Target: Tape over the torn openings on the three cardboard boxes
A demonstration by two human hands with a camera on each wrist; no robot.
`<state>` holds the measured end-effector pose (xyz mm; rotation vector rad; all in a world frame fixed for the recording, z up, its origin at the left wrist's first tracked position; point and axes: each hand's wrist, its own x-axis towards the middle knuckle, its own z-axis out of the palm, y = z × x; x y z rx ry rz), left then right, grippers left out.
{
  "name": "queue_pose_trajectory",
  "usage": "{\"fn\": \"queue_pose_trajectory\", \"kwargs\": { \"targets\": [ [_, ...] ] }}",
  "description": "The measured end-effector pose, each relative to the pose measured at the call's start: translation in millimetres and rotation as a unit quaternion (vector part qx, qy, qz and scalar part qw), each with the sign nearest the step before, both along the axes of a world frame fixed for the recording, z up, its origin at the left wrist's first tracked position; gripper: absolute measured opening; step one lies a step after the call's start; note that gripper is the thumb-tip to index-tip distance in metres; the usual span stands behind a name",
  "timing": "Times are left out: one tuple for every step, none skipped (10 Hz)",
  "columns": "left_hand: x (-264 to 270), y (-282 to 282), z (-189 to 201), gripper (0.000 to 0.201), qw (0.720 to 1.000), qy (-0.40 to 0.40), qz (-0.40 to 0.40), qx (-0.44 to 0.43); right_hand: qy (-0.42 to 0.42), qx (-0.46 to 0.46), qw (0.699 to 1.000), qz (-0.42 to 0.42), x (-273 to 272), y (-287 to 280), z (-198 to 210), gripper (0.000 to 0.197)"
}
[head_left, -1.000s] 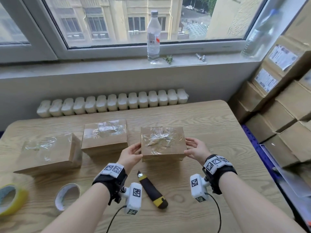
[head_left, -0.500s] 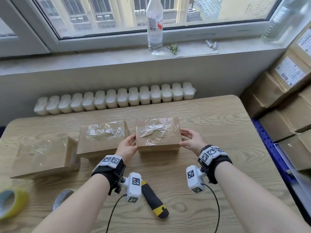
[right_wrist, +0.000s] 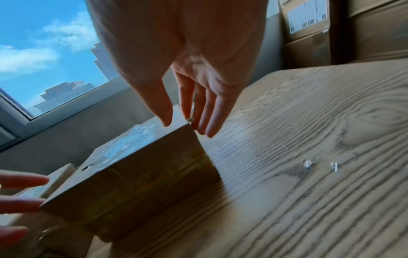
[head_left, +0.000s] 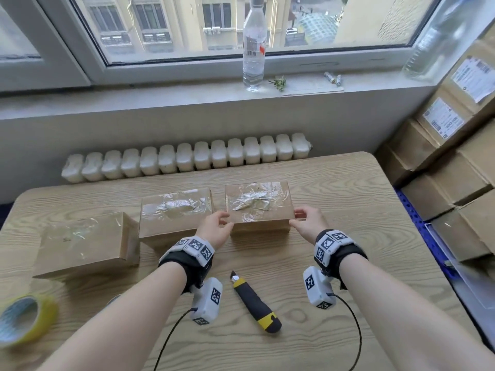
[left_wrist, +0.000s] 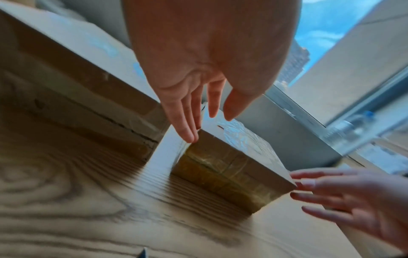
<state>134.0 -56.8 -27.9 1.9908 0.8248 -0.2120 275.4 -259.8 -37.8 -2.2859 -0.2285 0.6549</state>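
Three cardboard boxes with crinkled clear tape on top stand in a row on the wooden table: the left box point(head_left: 85, 242), the middle box point(head_left: 175, 212) and the right box point(head_left: 258, 204). My left hand point(head_left: 223, 220) is at the right box's near left corner and my right hand point(head_left: 300, 216) is at its near right corner. In the left wrist view my left hand point(left_wrist: 198, 125) has straight fingers whose tips touch the right box's point(left_wrist: 232, 167) top edge. The right wrist view shows my right hand point(right_wrist: 187, 122) with straight fingers just at the box's point(right_wrist: 141, 174) corner.
A black and yellow utility knife point(head_left: 254, 303) lies between my forearms. A yellow tape roll point(head_left: 24, 319) sits at the near left edge. Stacked cartons point(head_left: 455, 145) stand right of the table point(head_left: 348, 199). A water bottle point(head_left: 253, 46) stands on the windowsill, a radiator point(head_left: 187, 159) below it.
The right box has slid away from me into line with the middle box. My hands have loosened from its sides and now lie at its near corners.
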Motion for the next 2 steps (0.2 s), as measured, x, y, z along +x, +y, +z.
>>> {"fn": "queue_pose_trajectory", "kwargs": {
  "targets": [
    [-14, -1, 22, 0.030, 0.995, 0.001, -0.084, 0.051, -0.018, -0.048, 0.999, -0.003, -20, 5, 13, 0.035],
    [-30, 2, 50, 0.030, 0.983, -0.004, -0.133, 0.130, -0.056, -0.068, 0.996, -0.009, -42, 17, 31, 0.030]
  ]
}}
